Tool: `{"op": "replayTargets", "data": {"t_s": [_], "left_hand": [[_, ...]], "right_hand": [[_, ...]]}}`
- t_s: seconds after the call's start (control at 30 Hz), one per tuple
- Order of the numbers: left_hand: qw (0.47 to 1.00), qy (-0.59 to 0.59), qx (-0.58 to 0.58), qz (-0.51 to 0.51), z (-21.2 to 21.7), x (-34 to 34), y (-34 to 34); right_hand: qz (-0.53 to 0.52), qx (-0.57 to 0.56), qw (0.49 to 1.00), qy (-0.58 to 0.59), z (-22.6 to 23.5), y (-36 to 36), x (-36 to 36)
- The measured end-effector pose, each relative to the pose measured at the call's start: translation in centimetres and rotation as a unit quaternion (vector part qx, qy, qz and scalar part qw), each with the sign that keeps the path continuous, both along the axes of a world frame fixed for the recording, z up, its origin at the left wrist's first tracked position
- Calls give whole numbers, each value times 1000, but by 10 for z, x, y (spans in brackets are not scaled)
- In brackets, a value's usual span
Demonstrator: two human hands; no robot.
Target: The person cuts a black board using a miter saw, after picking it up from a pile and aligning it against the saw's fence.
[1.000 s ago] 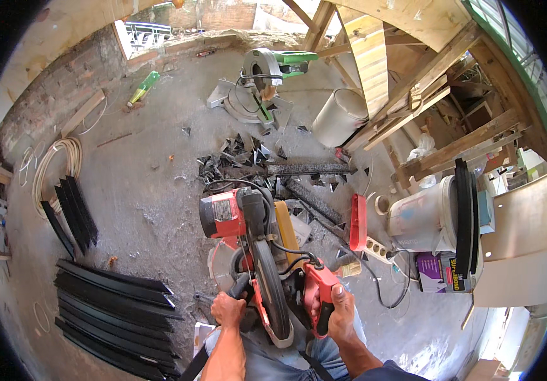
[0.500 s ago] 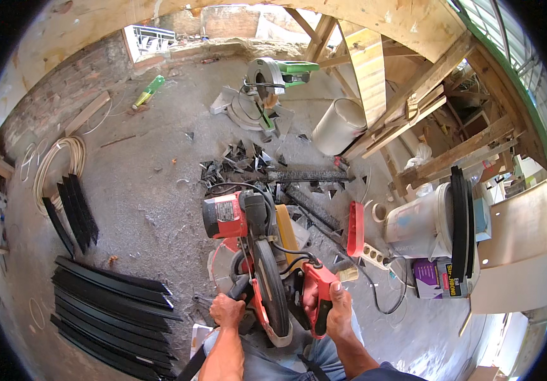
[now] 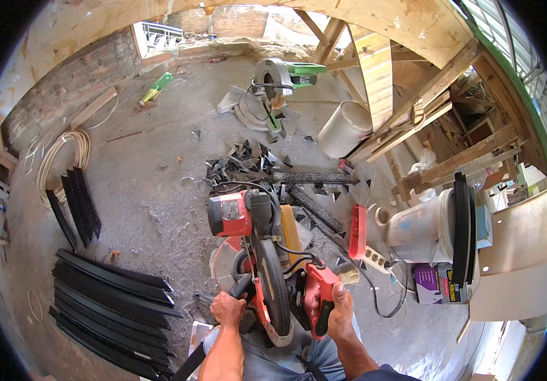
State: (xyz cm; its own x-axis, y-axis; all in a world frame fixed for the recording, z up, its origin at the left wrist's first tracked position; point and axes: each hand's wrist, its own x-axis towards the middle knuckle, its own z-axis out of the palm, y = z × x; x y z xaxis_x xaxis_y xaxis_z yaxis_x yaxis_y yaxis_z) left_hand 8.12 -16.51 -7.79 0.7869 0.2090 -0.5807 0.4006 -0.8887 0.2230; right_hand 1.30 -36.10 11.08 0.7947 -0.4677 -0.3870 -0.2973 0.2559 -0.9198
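Observation:
A red and black miter saw (image 3: 228, 214) stands on the floor right in front of me, its round blade guard (image 3: 272, 286) facing my legs. My right hand (image 3: 342, 311) is wrapped round the saw's red loop handle (image 3: 322, 282), fingers inside the loop and thumb on top. Left of the blade, my left hand (image 3: 227, 309) is closed at a dark grip (image 3: 242, 287) low on the saw. Its fingers partly hide what they hold. Beyond the saw lie black offcuts (image 3: 242, 162) and black strips (image 3: 315, 208). No workpiece can be made out under the blade.
Black lengths of profile (image 3: 108, 305) lie stacked at left, near a coiled hose (image 3: 83, 149). A green miter saw (image 3: 270, 82) stands farther off. At right are a power strip (image 3: 375, 258), a cable (image 3: 375, 298), a white bucket (image 3: 419, 228) and wooden braces (image 3: 464, 159).
The background has shifted slightly to the right in the view. Both hands and the red saw stay practically where they were, with the same grips.

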Motion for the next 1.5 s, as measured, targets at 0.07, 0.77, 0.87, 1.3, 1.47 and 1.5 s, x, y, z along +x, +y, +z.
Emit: {"op": "replayTargets", "data": {"t_s": [0.07, 0.77, 0.87, 1.3, 1.47, 1.5], "left_hand": [[1000, 3, 0, 1, -2, 0, 1], [1000, 2, -14, -8, -9, 1, -9], [1000, -10, -10, 5, -10, -4, 5], [1000, 19, 6, -10, -4, 1, -1], [1000, 8, 7, -14, -8, -1, -1], [1000, 8, 4, -17, -8, 0, -1]], "right_hand": [[-4, -4, 1000, 6, -2, 0, -1], [-9, -45, 999, 11, -8, -7, -9], [-5, -30, 999, 25, -9, 0, -9], [-12, -46, 999, 9, -13, -1, -15], [-10, -62, 998, 28, -15, 0, -17], [-11, -63, 998, 27, -16, 0, -18]]}}
